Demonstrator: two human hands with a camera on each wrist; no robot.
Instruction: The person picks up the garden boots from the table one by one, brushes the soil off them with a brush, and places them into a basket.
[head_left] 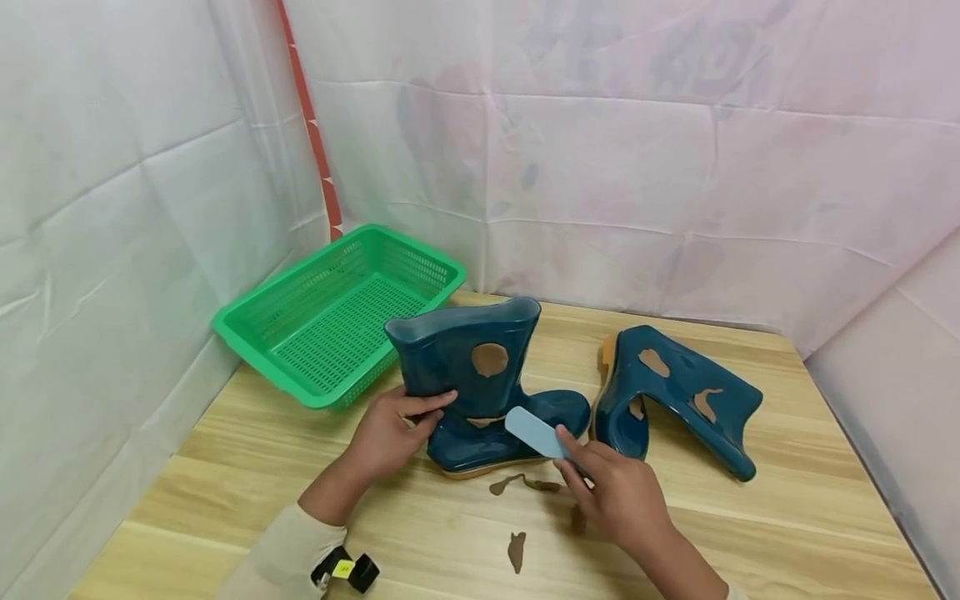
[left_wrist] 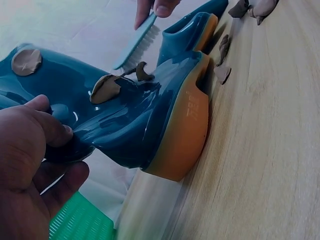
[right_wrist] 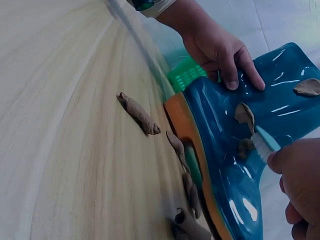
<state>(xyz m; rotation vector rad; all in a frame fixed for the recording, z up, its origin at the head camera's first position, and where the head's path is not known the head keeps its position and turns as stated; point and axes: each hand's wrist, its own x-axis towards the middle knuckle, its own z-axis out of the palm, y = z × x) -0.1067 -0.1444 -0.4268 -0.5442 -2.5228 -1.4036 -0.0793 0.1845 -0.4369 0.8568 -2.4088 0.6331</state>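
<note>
A dark blue rubber boot (head_left: 441, 367) with an orange sole (left_wrist: 182, 135) stands upright on the wooden table, its toe to the right. My left hand (head_left: 390, 429) grips the back of the boot near the ankle, thumb on its side. In my right hand (head_left: 618, 496) is a light blue brush (head_left: 534, 431), held by its handle. Its white bristles (right_wrist: 261, 147) are right at a partly peeled brown clay-like patch (right_wrist: 245, 115) on the boot's ankle. Higher on the shaft sits a round brown patch (head_left: 490, 359).
A second blue boot (head_left: 693, 392) with brown patches lies tipped over at the right. Behind to the left stands a green perforated basket (head_left: 330, 392). Loose brown pieces (head_left: 517, 552) lie on the table (head_left: 420, 542) in front of the boot. White sheets (head_left: 600, 167) hang around the table.
</note>
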